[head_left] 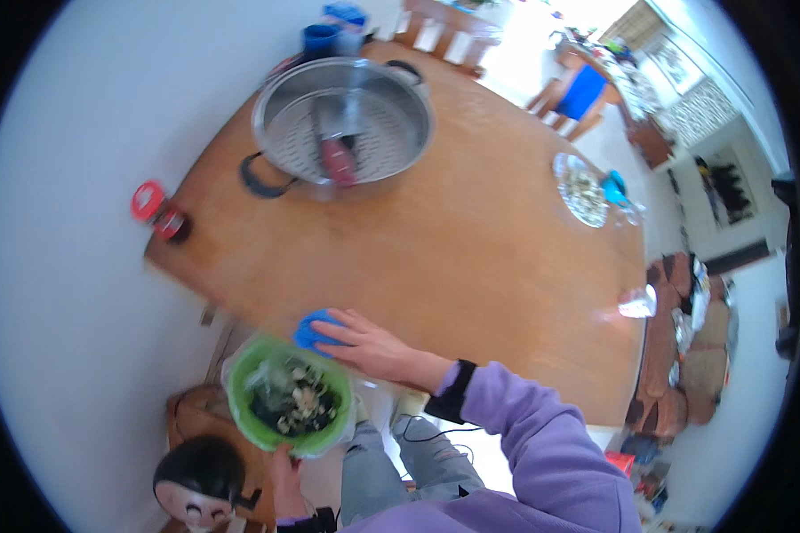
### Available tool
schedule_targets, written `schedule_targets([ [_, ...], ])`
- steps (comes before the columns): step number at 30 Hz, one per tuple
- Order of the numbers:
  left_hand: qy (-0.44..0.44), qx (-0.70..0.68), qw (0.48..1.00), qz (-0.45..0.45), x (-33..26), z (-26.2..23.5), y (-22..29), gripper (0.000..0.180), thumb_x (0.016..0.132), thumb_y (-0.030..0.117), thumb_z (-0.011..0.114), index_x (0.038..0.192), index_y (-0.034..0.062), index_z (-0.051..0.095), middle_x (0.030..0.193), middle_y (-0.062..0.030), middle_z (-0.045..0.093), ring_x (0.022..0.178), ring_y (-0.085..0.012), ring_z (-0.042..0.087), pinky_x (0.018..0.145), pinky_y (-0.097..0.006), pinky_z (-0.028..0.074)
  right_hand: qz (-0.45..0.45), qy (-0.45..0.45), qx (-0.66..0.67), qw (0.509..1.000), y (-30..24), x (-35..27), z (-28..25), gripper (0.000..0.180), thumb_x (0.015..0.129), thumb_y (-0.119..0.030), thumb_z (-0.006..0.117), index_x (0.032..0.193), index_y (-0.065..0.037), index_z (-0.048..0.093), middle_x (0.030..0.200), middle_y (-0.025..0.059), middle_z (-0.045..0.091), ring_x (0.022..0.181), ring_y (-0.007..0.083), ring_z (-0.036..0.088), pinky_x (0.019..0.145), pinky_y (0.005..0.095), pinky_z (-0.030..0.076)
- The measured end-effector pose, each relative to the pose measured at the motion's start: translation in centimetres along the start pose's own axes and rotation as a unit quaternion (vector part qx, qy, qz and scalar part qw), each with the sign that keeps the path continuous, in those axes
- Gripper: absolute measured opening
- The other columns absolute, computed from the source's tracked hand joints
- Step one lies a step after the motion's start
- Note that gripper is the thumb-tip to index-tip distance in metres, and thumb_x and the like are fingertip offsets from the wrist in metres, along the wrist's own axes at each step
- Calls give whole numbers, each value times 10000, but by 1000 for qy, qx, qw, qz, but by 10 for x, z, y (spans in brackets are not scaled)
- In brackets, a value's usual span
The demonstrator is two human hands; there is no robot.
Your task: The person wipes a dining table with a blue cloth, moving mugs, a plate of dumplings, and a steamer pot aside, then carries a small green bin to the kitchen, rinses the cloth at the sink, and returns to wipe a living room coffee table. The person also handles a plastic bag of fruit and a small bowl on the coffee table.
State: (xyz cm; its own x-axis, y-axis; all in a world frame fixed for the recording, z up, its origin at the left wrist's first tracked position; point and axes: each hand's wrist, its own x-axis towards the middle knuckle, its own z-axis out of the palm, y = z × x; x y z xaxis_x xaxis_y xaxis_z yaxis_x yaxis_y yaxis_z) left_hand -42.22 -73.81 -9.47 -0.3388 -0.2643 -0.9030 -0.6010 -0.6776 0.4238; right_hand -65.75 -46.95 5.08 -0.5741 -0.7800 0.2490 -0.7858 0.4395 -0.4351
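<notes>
- Work in hand, as judged from this view: wiping the wooden table and collecting scraps into a green bin held at its near edge.
- Right hand: lies flat, palm down, on a blue cloth at the near edge of the table. The fingers are extended and spread over the cloth, pressing on it and not clenched round it.
- Left hand: grips the lower rim of the green bin, fingers closed on the edge. Most of the hand is hidden under the bin.
- Position of the bin: just below the table edge and just beside the cloth, its mouth tipped up toward the camera. It has a clear liner and already holds a dark mix of scraps and pale bits.
- Position of the cloth: on the table top at the very edge, next to the bin rim; whether the two touch cannot be told.
- Done, by judgement: the table surface around the cloth and through the middle shows no loose scraps, and the bin carries a load, so most of the sweep appears complete.
- Left, by judgement: any residue under the cloth has yet to go over the edge into the bin.
- Other items on the table: a large steel pot with black handles at the far side, and a plate of food near the right edge, well apart from the hands.
</notes>
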Motion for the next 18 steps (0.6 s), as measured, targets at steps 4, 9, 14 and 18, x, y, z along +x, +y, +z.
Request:
schedule_targets([
  [4,-3,50,999,-17,11,-3,5,311,726,85,553,1034,95,510,768,-51,532,555,-171,515,416,-274,407,215,21,-101,971,93,-102,-73,517,788,-44,519,1292,-141,457,1440,156,278,1310,383,279,1051,490,284],
  [9,-68,91,992,-53,25,-6,12,272,750,124,529,1019,90,506,795,-53,515,616,-183,507,468,-275,405,397,143,-176,889,251,-168,-151,598,755,6,525,1319,-167,433,1457,196,212,1292,459,261,1039,542,259],
  [14,-108,76,991,-10,43,-18,-10,350,831,221,521,1155,101,463,1029,-62,494,858,-193,490,690,-319,403,546,147,-211,797,385,-156,-202,603,776,-52,526,1344,-213,405,1481,169,159,1310,462,215,1046,540,242],
  [18,-143,48,988,44,49,-37,-37,422,897,299,514,1264,110,428,1217,-70,477,1051,-202,476,868,-354,402,634,167,-229,720,462,-131,-231,587,808,-91,492,1366,-233,373,1487,166,140,1326,448,182,1061,532,215],
])
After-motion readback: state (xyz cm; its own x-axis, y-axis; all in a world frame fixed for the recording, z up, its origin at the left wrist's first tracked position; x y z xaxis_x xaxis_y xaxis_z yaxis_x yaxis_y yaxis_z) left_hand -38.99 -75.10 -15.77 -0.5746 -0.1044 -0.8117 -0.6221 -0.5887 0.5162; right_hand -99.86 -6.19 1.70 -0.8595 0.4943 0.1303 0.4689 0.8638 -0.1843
